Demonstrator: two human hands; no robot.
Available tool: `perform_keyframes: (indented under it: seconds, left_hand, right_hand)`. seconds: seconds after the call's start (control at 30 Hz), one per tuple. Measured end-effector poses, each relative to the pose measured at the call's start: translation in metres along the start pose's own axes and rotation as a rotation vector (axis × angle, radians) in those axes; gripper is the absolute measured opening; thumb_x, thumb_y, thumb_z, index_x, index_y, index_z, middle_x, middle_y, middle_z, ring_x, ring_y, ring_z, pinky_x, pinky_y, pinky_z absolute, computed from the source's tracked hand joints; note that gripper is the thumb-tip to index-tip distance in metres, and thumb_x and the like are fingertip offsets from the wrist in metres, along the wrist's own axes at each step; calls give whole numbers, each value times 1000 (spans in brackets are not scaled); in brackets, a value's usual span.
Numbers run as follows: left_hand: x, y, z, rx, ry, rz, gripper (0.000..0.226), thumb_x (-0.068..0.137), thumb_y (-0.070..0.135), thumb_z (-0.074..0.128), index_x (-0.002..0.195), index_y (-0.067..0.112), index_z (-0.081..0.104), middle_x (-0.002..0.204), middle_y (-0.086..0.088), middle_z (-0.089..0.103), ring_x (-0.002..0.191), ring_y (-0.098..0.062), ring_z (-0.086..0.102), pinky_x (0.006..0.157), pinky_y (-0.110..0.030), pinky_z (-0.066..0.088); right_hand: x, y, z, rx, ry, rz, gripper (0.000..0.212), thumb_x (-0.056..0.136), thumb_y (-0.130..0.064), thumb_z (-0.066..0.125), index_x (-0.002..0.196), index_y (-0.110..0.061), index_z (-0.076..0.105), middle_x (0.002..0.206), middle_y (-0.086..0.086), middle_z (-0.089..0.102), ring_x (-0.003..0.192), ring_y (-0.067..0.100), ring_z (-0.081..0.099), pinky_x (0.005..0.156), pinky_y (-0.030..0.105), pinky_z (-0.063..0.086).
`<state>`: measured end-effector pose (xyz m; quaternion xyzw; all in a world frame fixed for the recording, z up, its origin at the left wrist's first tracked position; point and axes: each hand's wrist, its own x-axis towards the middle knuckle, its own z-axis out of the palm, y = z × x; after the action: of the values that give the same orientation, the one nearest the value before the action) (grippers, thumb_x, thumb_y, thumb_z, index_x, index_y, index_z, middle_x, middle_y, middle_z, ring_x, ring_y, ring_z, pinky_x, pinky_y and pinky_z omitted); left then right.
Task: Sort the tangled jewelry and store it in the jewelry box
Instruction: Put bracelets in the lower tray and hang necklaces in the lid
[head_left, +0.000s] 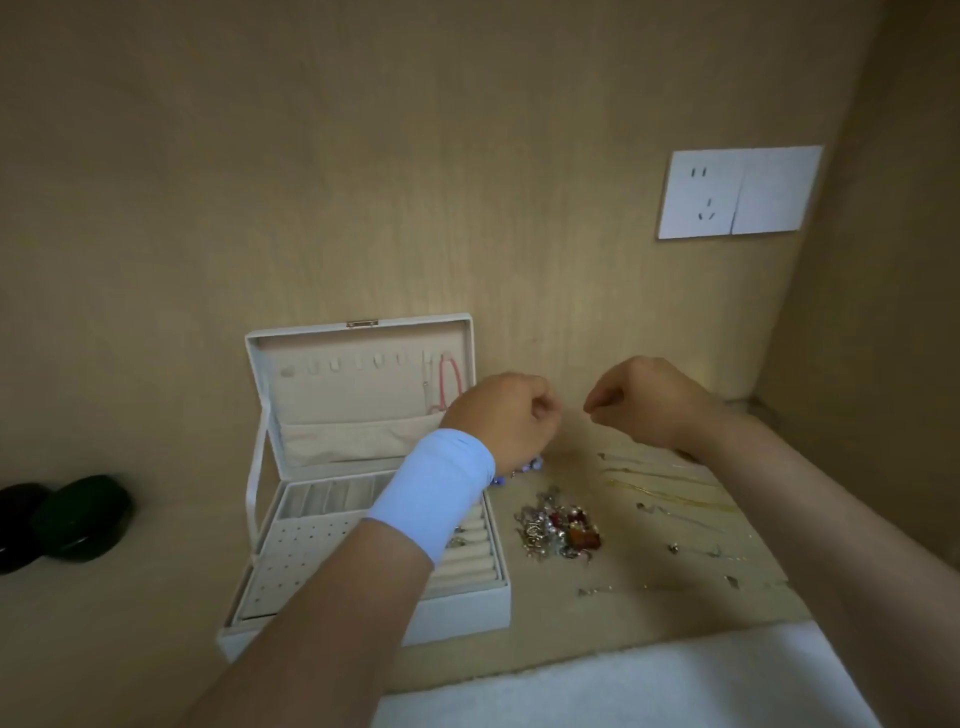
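Two dark cases sit far left. Next stands a white jewelry box, lid up. The left hand and right hand hover with fingers curled; I cannot tell whether they pinch anything. Tangled jewelry lies on the table just right of the box, with loose chains beyond.

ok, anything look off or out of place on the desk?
Nothing damaged or spilled. The only mess is the tangled heap of jewelry on the desk just right of the open jewelry box, not yet sorted. Further right, thin chains lie spread out separately.
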<state>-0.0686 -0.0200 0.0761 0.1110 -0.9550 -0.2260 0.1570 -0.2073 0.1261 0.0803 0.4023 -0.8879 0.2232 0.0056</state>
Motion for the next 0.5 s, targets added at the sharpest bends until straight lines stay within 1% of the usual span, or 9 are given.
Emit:
perform_keyframes:
  seconds: [0.07,0.1,0.17,0.2,0.27,0.3,0.37,0.47,0.5]
  left_hand:
    - [14,13,20,-49,-77,8,19,94,31,57,106,24,70,104,7,70,81,-14,64,87,-32,53]
    - [22,16,31,-43,-115,5,21,94,30,57,108,23,70,106,5,70,84,-16,64,89,-32,53]
    - [39,21,55,6,-179,-11,24,95,30,56,113,23,70,113,3,69,97,-18,64,95,-34,50]
    - [47,23,65,32,-205,-20,26,96,29,55,116,23,70,117,2,68,101,-20,64,97,-35,50]
    - [63,27,85,79,-266,-29,30,98,25,51,122,24,69,124,-2,66,107,-22,63,98,-36,50]
    - [71,27,94,107,-298,-30,32,99,20,49,126,24,67,128,-4,65,111,-24,62,99,-36,49]
    - [88,24,111,178,-363,-44,41,100,10,47,135,25,60,138,-5,58,118,-27,59,103,-37,47]
    - [107,17,132,276,-413,-44,48,99,8,49,143,29,51,147,-5,51,127,-28,54,108,-38,43]
    - [112,15,136,300,-426,-31,48,100,9,50,145,27,49,148,-5,49,129,-29,52,109,-38,41]
  right_hand:
    - [-4,28,1,-53,-39,69,11,89,-23,70,93,-24,80,100,-8,75,88,8,65,84,27,54]
    - [-6,39,4,-73,-54,92,12,90,-23,69,93,-25,80,101,-8,75,90,9,65,82,23,54]
    - [-9,58,13,-125,-94,120,15,92,-24,65,97,-25,79,99,-8,73,90,10,63,67,10,46]
    - [-8,65,19,-151,-104,126,18,93,-23,63,102,-24,78,101,-7,72,93,11,64,65,10,44]
    - [-3,80,33,-163,-115,138,20,94,-21,61,106,-23,77,110,-5,73,102,16,66,79,20,49]
    - [0,87,40,-167,-121,150,19,93,-17,60,98,-24,77,107,-4,74,101,19,67,82,26,51]
    - [4,97,49,-185,-116,184,28,89,-7,55,76,-26,70,90,0,68,90,22,64,74,29,50]
    - [7,107,65,-249,-51,209,33,88,-4,54,99,-28,75,109,3,70,100,25,67,80,32,54]
    - [8,110,69,-273,-27,215,31,89,-7,55,102,-27,75,110,3,70,100,26,68,78,32,54]
